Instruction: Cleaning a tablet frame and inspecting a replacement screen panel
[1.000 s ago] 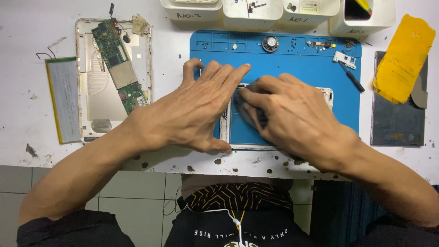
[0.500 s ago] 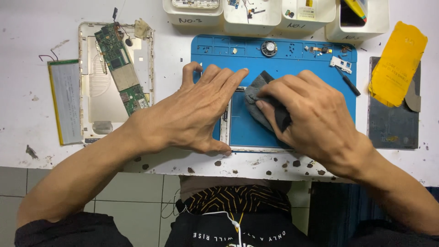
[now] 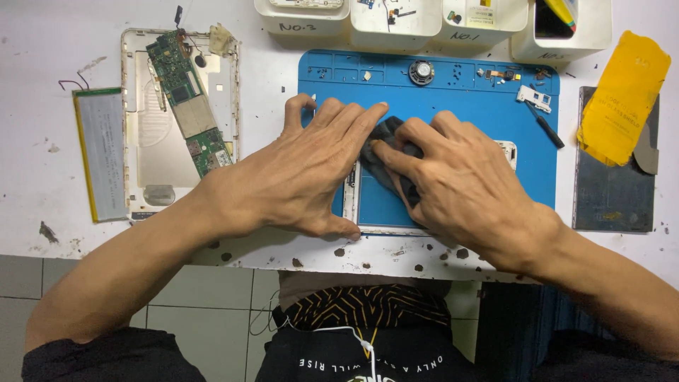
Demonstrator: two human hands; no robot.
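A: When I look at the near edge of the white surface (image 3: pixel 212 255), I see two bare hands lying side by side on a thin panel with a white frame (image 3: pixel 348 201). What does each hand do?

B: The left hand (image 3: pixel 297 177) lies flat on the left part of the panel, the fingers stretched and a little spread, pressing down and closed on nothing. The right hand (image 3: pixel 460 184) presses a dark cloth (image 3: pixel 385 138) onto the panel; its fingers are bent and bunched on the cloth, so it is held under the fingertips.

A: Where is the panel exactly?

B: It lies on the blue work mat (image 3: pixel 523 170), at the mat's near side, mostly hidden under both hands. Only the frame between the hands and a corner at the right show.

A: How would it handle, in your opinion?

B: I judge it light, thin and stiff, but fragile and probably smooth, so it may slide on the mat. It is safer to take it by the frame edges, not by the middle. The cloth is soft and light, and any pinch will hold it.

A: And farther away?

B: At the left lie an opened white device shell with a green circuit board (image 3: pixel 185 99) and, beside it, a flat grey battery (image 3: pixel 105 152). At the mat's far edge are small parts and a round speaker (image 3: pixel 421 72). At the right lie a dark plate (image 3: pixel 612 191) with a yellow cloth (image 3: pixel 622 95) on it. Farthest stand the white bins (image 3: pixel 304 18).
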